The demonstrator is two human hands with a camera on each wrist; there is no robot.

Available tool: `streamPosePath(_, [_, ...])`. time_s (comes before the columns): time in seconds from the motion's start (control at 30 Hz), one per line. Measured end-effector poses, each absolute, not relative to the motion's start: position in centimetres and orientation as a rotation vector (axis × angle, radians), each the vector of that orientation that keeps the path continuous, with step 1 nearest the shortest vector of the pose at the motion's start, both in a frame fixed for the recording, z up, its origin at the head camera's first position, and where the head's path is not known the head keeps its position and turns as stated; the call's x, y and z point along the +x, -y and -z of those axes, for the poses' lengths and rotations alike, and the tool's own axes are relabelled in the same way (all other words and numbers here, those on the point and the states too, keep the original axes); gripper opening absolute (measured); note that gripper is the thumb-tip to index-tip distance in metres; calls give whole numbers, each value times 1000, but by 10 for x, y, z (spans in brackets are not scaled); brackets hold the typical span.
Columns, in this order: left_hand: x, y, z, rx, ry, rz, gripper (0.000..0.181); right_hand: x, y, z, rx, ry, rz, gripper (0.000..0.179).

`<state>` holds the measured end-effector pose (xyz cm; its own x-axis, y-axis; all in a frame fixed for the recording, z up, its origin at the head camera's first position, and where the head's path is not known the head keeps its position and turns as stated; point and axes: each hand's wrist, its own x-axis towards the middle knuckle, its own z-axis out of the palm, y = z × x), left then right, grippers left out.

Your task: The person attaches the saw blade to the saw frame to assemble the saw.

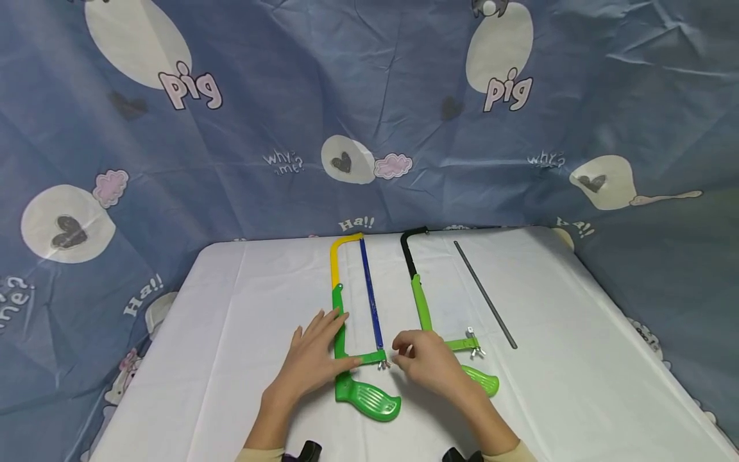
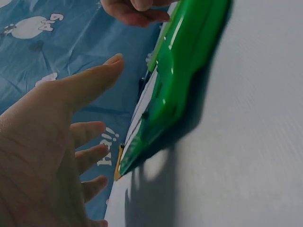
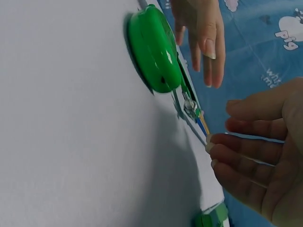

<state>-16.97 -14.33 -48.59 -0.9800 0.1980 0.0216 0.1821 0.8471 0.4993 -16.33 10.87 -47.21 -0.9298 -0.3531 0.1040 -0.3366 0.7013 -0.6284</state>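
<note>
A hacksaw (image 1: 340, 333) with a green and yellow frame lies on the table, its green handle (image 2: 182, 61) toward me. Its blue blade (image 1: 371, 292) runs along the right side, ending by a wing nut (image 1: 383, 365). My left hand (image 1: 314, 356) is spread over the green frame, fingers extended and thumb near the crossbar. Just right of the wing nut, my right hand (image 1: 430, 359) hovers with loosely bent fingers; the right wrist view shows nothing between thumb and fingers (image 3: 241, 151). Under this hand's side lies a second hacksaw frame (image 1: 421, 301), light green and black, partly hidden.
A loose grey blade (image 1: 485, 294) lies to the right of the second frame, which has its own wing nut (image 1: 476, 351) at the crossbar. A white cloth (image 1: 260, 289) covers the table. Behind it hangs a blue printed curtain (image 1: 277, 96).
</note>
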Motion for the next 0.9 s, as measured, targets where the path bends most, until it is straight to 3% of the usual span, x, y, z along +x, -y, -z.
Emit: streamPosePath(0.9, [-182,98,477,484,-2990,-783,89,-182,-156,460,-332,-2936,1200,10])
